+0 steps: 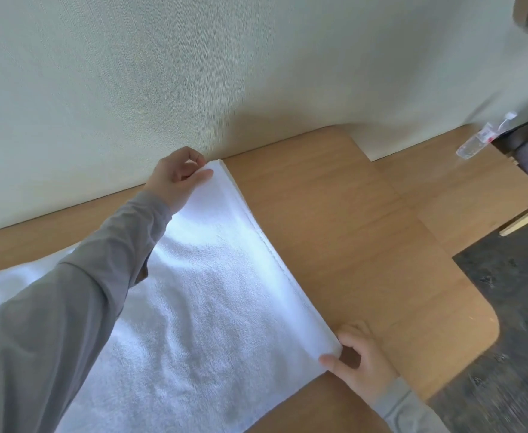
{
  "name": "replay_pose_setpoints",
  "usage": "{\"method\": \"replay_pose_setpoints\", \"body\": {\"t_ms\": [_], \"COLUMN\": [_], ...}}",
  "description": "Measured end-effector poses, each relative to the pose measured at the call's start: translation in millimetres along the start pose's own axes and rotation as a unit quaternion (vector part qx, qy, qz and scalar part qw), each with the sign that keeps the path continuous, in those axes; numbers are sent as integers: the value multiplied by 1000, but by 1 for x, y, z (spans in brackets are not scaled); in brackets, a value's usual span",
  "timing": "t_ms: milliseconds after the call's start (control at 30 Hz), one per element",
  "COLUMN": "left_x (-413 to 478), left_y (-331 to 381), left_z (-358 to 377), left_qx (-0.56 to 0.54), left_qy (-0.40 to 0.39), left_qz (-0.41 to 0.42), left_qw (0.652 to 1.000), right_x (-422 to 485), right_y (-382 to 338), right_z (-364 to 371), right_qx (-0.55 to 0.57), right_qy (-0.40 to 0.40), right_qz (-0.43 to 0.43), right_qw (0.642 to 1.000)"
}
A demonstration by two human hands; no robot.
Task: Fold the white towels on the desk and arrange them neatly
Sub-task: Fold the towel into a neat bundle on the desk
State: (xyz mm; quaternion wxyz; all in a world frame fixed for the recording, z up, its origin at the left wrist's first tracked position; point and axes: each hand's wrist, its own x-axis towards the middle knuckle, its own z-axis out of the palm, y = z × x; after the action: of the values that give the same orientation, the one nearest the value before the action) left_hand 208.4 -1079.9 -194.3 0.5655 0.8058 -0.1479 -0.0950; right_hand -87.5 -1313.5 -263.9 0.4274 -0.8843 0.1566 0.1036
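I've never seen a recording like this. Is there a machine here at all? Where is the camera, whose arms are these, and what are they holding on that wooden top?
There is no machine here: these are a person's two bare hands, in grey sleeves. The single picture comes from a camera worn on the person's head, looking forward and down, which is why the arms reach in from the lower edge. A white towel lies spread on a wooden desk that stands against a pale wall. The left hand pinches the towel's far corner, close to the wall. The right hand pinches its near corner. The edge stretched between them looks layered, as if the towel is already folded once. At the far right a small clear bottle lies on the desk, too blurred to read.
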Motion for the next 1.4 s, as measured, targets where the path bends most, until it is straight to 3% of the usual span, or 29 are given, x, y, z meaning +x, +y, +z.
{"method": "replay_pose_setpoints", "body": {"t_ms": [133, 267, 467, 700, 933, 1133, 1400], "left_x": [0, -1, 2, 0, 2, 2, 3], "left_y": [3, 2, -3, -2, -2, -1, -2], "left_z": [-1, -6, -12, -7, -5, -2, -3], "left_qx": [-14, -78, -101, -91, -85, -60, -47], "left_qy": [16, 11, -13, -19, -15, -17, -15], "left_qz": [5, -9, -34, -31, -38, -46, -46], "left_qw": [1000, 997, 994, 995, 996, 997, 998], "right_x": [-3, -10, -13, -12, -10, -5, 2], "right_y": [-8, -16, -17, -12, -12, -14, -9], "right_z": [-6, -5, 2, 9, 6, 5, 0], "right_qx": [-1, 77, 81, -79, -106, -231, -190], "right_qy": [-11, -37, -19, 38, 43, 21, 57], "right_qz": [-7, -62, -140, -227, -225, -271, -200], "right_qw": [1000, 994, 987, 970, 968, 934, 960]}}
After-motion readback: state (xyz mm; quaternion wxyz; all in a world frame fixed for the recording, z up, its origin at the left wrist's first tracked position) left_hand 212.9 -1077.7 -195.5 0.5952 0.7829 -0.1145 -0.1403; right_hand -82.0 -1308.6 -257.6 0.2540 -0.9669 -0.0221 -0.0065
